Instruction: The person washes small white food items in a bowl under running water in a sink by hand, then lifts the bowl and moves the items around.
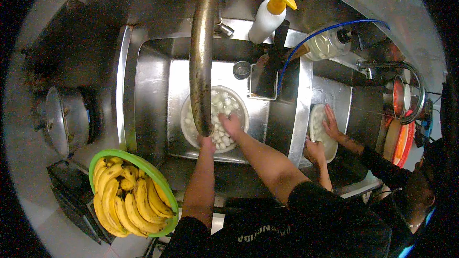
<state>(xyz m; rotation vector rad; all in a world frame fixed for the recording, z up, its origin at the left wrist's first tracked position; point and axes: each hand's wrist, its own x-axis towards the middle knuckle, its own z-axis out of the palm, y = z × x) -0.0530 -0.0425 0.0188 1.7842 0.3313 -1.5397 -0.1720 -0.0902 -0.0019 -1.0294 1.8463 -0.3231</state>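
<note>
In a steel sink before me stands a round pale bowl of water with many small, white, roundish pieces in it; I cannot tell what they are. My right hand is in the bowl among these pieces, fingers partly spread, and whether it grips one is unclear. My left hand is at the bowl's near edge, partly hidden behind the end of the thick metal faucet, so its fingers do not show. The faucet reaches over the bowl from the far side.
At right a co-worker's hands hold a similar bowl in another sink. Beyond are a white pump bottle, a clear bottle, a blue hose and a wire holder. Left are bananas in a green-rimmed basket and a metal pot.
</note>
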